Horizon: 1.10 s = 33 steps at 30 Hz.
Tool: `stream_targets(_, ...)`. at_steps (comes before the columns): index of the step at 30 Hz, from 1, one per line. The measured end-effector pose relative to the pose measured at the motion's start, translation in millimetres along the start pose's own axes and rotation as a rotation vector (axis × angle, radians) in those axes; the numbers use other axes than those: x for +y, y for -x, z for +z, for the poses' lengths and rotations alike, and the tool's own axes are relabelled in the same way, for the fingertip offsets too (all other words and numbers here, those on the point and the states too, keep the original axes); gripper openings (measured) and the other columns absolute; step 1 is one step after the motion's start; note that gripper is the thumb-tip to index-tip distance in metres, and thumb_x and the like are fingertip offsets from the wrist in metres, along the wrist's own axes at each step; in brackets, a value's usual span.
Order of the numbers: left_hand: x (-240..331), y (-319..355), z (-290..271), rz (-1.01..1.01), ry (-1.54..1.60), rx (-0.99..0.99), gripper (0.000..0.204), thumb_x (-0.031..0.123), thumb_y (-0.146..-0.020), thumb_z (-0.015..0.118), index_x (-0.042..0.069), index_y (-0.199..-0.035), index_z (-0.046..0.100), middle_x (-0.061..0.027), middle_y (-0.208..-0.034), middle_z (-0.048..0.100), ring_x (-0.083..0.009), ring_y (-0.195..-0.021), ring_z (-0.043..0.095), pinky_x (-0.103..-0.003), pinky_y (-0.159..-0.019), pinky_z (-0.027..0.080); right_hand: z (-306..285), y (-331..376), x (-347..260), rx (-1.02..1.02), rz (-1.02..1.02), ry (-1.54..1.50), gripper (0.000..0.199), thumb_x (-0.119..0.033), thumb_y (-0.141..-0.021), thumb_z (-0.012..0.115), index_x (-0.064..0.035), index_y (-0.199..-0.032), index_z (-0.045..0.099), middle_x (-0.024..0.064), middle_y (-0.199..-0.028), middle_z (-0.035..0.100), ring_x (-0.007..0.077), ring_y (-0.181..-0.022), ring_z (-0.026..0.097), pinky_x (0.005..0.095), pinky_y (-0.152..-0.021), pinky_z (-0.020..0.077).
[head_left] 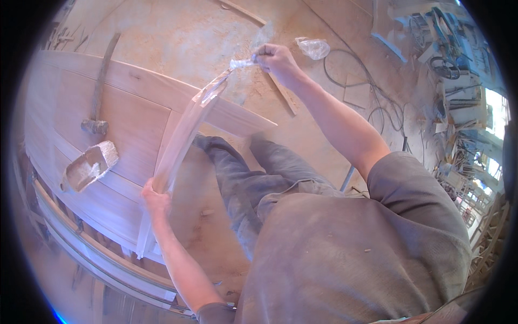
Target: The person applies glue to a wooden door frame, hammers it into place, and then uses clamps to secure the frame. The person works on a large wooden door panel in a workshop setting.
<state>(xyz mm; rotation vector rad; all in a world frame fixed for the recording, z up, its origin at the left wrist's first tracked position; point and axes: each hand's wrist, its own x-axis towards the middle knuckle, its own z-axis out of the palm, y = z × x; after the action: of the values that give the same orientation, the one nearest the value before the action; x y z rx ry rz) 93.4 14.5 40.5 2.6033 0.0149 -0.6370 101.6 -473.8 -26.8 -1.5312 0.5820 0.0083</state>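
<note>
My left hand [156, 202] grips the edge of a long pale wooden board [181, 129], closed around it near its lower part. The board is tilted, its far end raised and narrowed, with white paste smeared on it. Beyond that end, my right hand [276, 62] is closed on a short applicator coated in white [242, 63]; whether it is a brush or a stick I cannot tell. Left of the board lies a panelled wooden door [129, 129]. On it rest a trough-shaped tub [75, 170] with white paste inside and a long-handled mallet [95, 126].
A crumpled clear plastic bag [313, 48] lies on the dusty floor, beside a looping cable [359, 83]. Wooden strips [280, 93] lie near the door. A cluttered heap of tools and offcuts [458, 108] lines the right side. Rails [97, 248] run along the lower left.
</note>
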Motion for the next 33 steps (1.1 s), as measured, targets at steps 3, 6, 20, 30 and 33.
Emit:
stream_targets(3,12,-8,-17,-0.052,-0.041,-0.093,0.047,-0.008,-0.062,0.073,-0.001,-0.109,0.071,-0.0114,-0.095,0.074,-0.0241,-0.091,0.071,-0.036,-0.084,0.054,11,19,7,0.032,-0.077,-0.002,0.011,-0.002,-0.094,0.065,-0.0003,-0.098,0.075,0.0006,-0.078,0.062,0.0086,-0.069,0.054,0.0232,-0.061,0.0417)
stream_targets(6,7,-26,-30,-0.132,-0.032,-0.225,0.05,-0.009,-0.058,0.077,-0.002,-0.107,0.071,-0.0091,-0.093,0.075,-0.0207,-0.086,0.07,-0.035,-0.08,0.055,34,18,1,0.078,-0.263,0.088,0.011,-0.002,-0.093,0.067,-0.0024,-0.099,0.076,0.0022,-0.081,0.065,0.0113,-0.075,0.059,0.0261,-0.066,0.0461)
stream_targets(20,-10,-57,-41,-0.192,0.012,-0.431,0.046,-0.01,-0.054,0.077,-0.003,-0.1,0.071,-0.0085,-0.088,0.074,-0.0187,-0.083,0.069,-0.034,-0.078,0.055,49,19,50,0.355,-0.347,0.146,0.017,0.005,-0.087,0.068,-0.0059,-0.096,0.078,0.0098,-0.088,0.067,0.0223,-0.084,0.064,0.0315,-0.076,0.0496)
stream_targets(30,6,-57,-45,-0.179,0.023,-0.446,0.05,-0.009,-0.053,0.076,-0.003,-0.102,0.071,-0.0083,-0.088,0.073,-0.0201,-0.081,0.07,-0.035,-0.078,0.056,85,24,11,0.359,-0.477,0.227,0.019,0.005,-0.083,0.067,-0.0098,-0.092,0.076,0.0125,-0.084,0.063,0.0307,-0.082,0.065,0.0377,-0.072,0.0521)
stream_targets(33,3,-58,-44,-0.182,-0.018,-0.443,0.048,-0.008,-0.054,0.077,-0.003,-0.102,0.071,-0.0086,-0.086,0.074,-0.0194,-0.081,0.07,-0.034,-0.077,0.055,105,38,10,0.303,-0.475,0.229,0.019,0.005,-0.085,0.067,-0.0065,-0.097,0.076,0.0119,-0.085,0.066,0.0247,-0.079,0.065,0.0362,-0.07,0.0509)
